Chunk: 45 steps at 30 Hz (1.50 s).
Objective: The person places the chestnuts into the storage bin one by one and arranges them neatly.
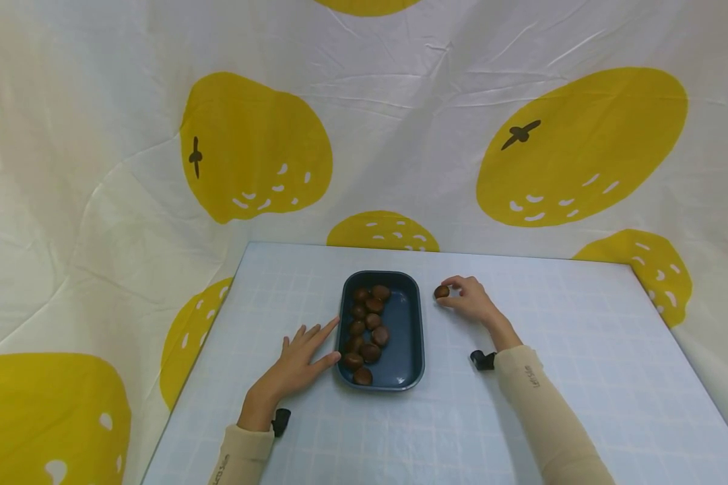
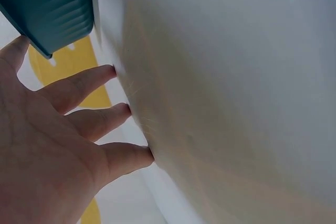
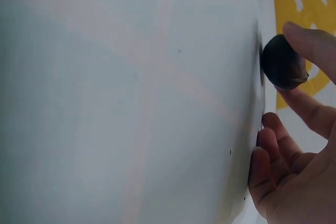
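A dark blue tray (image 1: 406,330) stands on the table with several brown chestnuts (image 1: 372,322) gathered along its left half. Between thumb and index finger my right hand (image 1: 471,300) pinches one chestnut (image 1: 441,292), just right of the tray's upper right side. In the right wrist view that chestnut (image 3: 284,62) looks dark and glossy, close to the tabletop, while the other fingers curl loosely. My left hand (image 1: 300,362) lies spread at the tray's left side. The left wrist view shows a fingertip against the tray's rim (image 2: 37,48) and other fingertips on the table.
A pale blue checked cloth (image 1: 351,438) covers the table. Behind and around it hangs a white sheet with large yellow fruit prints (image 1: 254,148). Small black devices (image 1: 482,360) sit at both wrists, beside beige sleeves (image 1: 542,411).
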Each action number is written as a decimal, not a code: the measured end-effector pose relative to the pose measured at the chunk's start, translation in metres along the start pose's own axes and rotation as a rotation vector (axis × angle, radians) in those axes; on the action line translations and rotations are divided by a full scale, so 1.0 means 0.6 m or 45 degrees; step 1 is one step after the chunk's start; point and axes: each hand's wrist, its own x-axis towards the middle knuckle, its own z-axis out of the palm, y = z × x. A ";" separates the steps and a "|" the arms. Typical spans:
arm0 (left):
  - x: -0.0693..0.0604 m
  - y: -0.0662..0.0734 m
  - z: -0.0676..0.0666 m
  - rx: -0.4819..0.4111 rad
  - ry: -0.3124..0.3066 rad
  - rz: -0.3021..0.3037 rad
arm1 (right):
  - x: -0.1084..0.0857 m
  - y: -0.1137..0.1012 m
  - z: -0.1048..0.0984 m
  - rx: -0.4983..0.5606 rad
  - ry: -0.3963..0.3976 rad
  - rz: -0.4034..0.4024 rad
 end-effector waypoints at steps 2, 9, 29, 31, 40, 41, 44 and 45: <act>0.000 0.001 0.000 0.000 0.001 0.002 | -0.001 -0.002 0.000 -0.015 0.004 0.015; 0.001 0.001 0.000 -0.001 0.001 0.002 | 0.001 -0.006 0.002 -0.047 0.004 0.062; 0.000 0.012 -0.008 0.007 -0.007 -0.015 | -0.005 -0.037 -0.008 0.014 0.090 -0.101; 0.000 0.011 -0.008 0.007 -0.006 -0.018 | -0.007 -0.045 -0.011 0.041 0.075 -0.095; -0.001 0.009 -0.004 -0.004 -0.009 -0.019 | -0.022 -0.099 -0.024 0.277 -0.039 -0.151; -0.002 0.009 -0.004 -0.006 -0.008 -0.018 | -0.023 -0.106 -0.024 0.295 -0.058 -0.165; -0.002 0.009 -0.003 -0.009 -0.003 -0.016 | -0.025 -0.124 -0.024 0.315 -0.110 -0.225; -0.003 0.009 -0.003 -0.009 -0.002 -0.016 | -0.024 -0.129 -0.023 0.320 -0.127 -0.254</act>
